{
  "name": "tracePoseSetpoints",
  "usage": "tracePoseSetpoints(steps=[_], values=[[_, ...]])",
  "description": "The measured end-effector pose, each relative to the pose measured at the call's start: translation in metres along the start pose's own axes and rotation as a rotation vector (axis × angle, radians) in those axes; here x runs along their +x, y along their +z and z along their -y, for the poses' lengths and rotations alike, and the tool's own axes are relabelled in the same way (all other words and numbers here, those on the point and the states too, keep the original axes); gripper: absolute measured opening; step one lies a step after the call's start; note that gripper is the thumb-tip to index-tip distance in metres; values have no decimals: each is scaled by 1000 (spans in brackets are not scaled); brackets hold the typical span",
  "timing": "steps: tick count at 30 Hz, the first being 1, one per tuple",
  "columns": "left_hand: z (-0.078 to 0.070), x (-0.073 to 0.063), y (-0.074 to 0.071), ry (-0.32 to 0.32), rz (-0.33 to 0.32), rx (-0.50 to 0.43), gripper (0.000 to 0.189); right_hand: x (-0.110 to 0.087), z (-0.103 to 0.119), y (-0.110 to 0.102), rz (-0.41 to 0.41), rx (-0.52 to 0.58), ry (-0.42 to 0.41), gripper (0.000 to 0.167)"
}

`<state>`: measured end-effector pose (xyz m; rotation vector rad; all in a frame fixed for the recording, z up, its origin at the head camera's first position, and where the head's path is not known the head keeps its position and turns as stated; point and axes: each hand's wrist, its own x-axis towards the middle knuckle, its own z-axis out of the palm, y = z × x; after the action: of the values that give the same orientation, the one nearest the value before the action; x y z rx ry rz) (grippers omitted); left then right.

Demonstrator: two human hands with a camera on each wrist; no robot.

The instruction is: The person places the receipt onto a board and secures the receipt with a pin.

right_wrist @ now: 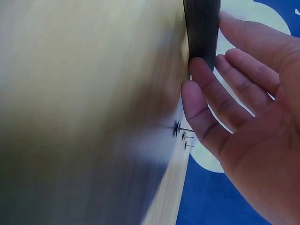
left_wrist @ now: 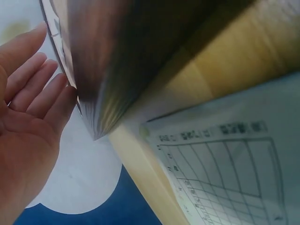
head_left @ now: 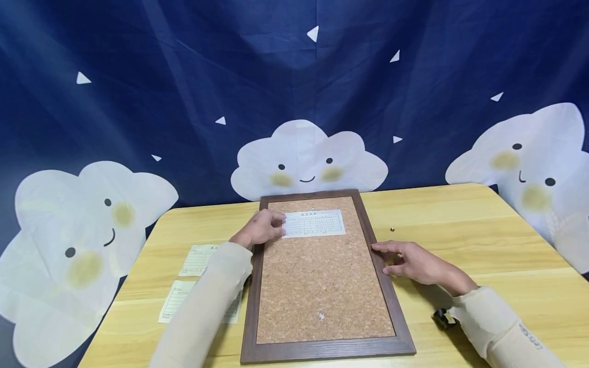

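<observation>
A brown-framed cork board (head_left: 324,276) lies on the table. On its upper part is a printed paper form (head_left: 317,223), set crosswise. My left hand (head_left: 263,227) reaches over the left frame edge, its fingertips at the form's left end. In the left wrist view its fingers (left_wrist: 40,89) look loosely extended. My right hand (head_left: 421,263) is at the board's right edge, fingertips touching the frame. Its fingers (right_wrist: 218,98) are slightly bent beside the frame (right_wrist: 202,35) in the right wrist view. Thumbtacks (right_wrist: 177,129) stand on the table near this hand.
More printed forms (head_left: 177,296) lie on the table left of the board, partly behind my left sleeve. One small tack (head_left: 392,229) shows right of the board. A blue curtain with clouds (head_left: 308,158) hangs behind the wooden table (head_left: 483,230).
</observation>
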<state>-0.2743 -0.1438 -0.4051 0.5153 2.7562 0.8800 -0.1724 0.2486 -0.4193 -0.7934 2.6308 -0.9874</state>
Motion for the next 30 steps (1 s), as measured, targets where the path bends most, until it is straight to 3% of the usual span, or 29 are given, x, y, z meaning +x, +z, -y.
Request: tracePoseSetpoints(steps=[23,27,30], values=[[8,4,8,15,-46,46,34,0,1,-1,-6,33,-5,57],[9,5,7,48,-34,83,15,0,0,0,-10,23,0,57],[10,5,6,52,-37,94,15,1,1,1,-5,23,5,57]])
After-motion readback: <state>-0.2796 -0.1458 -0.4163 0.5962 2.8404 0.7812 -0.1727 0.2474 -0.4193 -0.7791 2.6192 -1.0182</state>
